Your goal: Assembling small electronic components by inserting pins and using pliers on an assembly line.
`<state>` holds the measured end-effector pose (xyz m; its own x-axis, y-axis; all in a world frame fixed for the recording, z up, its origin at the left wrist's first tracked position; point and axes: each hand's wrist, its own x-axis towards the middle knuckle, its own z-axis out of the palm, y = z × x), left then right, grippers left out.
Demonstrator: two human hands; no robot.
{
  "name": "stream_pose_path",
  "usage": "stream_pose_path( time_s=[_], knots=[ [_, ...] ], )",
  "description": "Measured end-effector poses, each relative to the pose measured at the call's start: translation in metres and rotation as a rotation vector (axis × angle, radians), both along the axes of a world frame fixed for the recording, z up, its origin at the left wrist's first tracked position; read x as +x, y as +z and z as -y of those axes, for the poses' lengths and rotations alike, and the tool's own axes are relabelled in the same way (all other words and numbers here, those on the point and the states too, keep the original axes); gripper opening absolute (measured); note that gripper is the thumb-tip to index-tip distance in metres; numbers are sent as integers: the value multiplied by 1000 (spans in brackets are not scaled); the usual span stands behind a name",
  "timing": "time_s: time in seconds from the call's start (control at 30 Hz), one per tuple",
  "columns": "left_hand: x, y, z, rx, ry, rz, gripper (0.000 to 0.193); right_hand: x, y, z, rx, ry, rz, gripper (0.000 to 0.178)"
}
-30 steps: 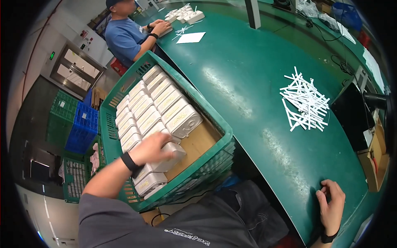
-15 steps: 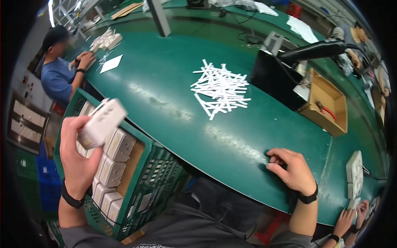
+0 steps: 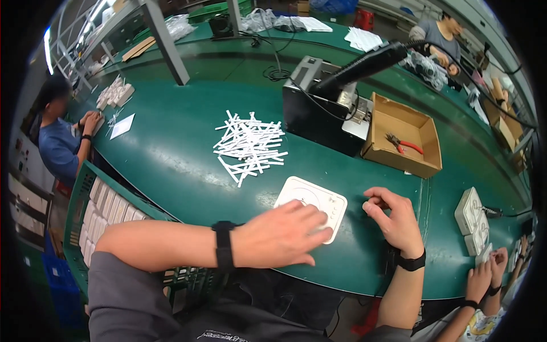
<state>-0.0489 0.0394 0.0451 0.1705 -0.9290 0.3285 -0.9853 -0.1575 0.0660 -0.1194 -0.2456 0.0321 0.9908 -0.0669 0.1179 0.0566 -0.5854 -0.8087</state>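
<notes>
A square white device (image 3: 289, 185) with rounded corners, a large ring and small holes in its face lies flat on the green table. My left hand (image 3: 288, 231) reaches across over its lower part, palm down, fingers spread and slightly blurred; whether they touch it is hard to tell. Just right of the device, my right hand (image 3: 396, 219) hovers with loosely bent fingers and the thumb a little apart, nothing visible in it. Beyond the device lies a pile of white strips (image 3: 249, 142).
Left of me, a green crate (image 3: 74, 228) holds rows of white devices. A black machine (image 3: 319, 122) with a corded black tool (image 3: 359, 71) stands ahead, beside a cardboard box (image 3: 393, 157) holding red-handled pliers (image 3: 407, 145). Co-workers sit left, right and behind the table; other devices (image 3: 472, 219) lie right.
My left hand has swung right from above the crate to the table, and the white device it held now lies there. The view has turned; my right hand keeps a similar pose.
</notes>
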Motion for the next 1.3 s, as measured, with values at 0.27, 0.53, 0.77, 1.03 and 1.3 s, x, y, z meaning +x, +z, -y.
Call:
stream_pose_path(
  time_s=[0.27,0.53,0.77,1.03,1.3],
  knots=[
    [122,26,-83,275,560,-171,17,10,-15,-4,-193,-45,26,22],
    [130,-2,-105,125,455,-347,15,11,-17,-6,-156,-86,3,22],
    [121,-26,-100,48,363,-162,15,11,-18,-14,-226,-62,11,23],
    [121,-38,-100,-13,451,-227,10,14,-15,-20,-254,-42,38,23],
    [127,-53,-105,49,470,-165,13,10,-36,-5,-304,-9,200,26]
  ],
)
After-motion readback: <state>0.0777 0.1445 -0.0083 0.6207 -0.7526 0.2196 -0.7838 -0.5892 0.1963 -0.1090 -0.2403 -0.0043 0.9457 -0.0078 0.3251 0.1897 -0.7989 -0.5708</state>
